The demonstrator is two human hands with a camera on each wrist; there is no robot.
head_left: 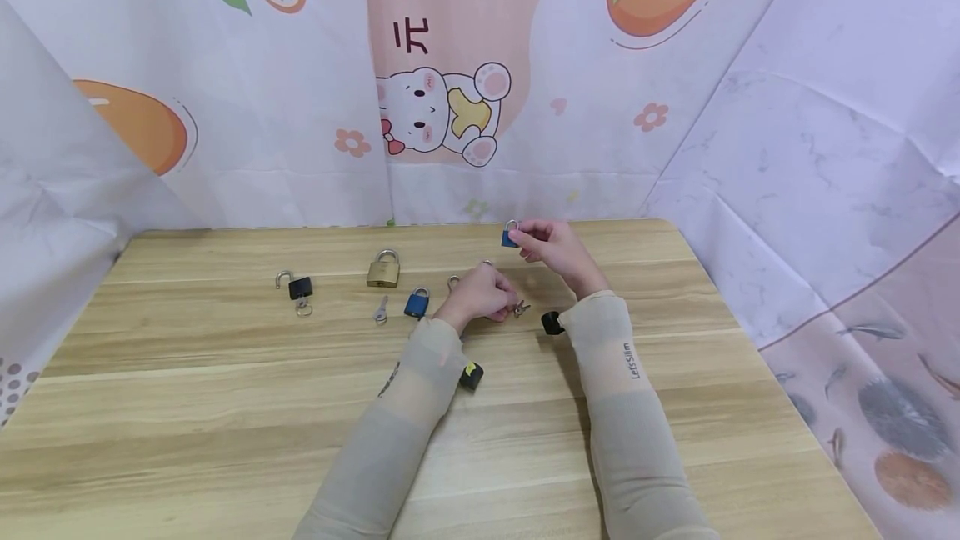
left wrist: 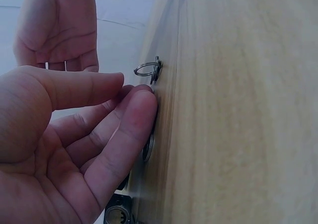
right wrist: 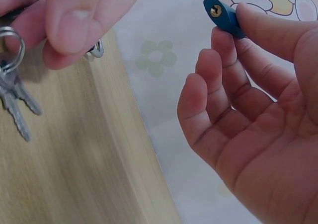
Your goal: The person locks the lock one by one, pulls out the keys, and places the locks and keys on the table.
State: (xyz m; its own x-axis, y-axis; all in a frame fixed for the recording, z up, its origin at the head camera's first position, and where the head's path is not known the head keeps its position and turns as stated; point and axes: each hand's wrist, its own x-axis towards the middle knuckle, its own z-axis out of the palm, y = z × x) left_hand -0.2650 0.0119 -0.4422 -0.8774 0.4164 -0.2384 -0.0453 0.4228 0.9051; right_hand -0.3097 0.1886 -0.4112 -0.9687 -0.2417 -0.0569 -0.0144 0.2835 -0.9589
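Observation:
My right hand (head_left: 558, 252) pinches a small blue padlock (head_left: 509, 235) between thumb and fingers, held up near the table's back edge. In the right wrist view the keyhole end of that padlock (right wrist: 218, 13) faces the camera. My left hand (head_left: 480, 294) is low over the table, fingers loosely bent, beside a ring of keys (head_left: 521, 308). The left wrist view shows the key ring (left wrist: 145, 69) just past the fingertips, with a gap between thumb and index finger. Behind the left hand a padlock's shackle (head_left: 453, 282) peeks out; its body is hidden.
Left of the hands lie another blue padlock (head_left: 417, 302), a single key (head_left: 381, 309), a brass padlock (head_left: 383, 272) and an unlocked black padlock (head_left: 300, 288). A black padlock with yellow (head_left: 471, 376) and another black object (head_left: 552, 322) lie by the forearms. Printed curtain (head_left: 285, 148) hangs behind.

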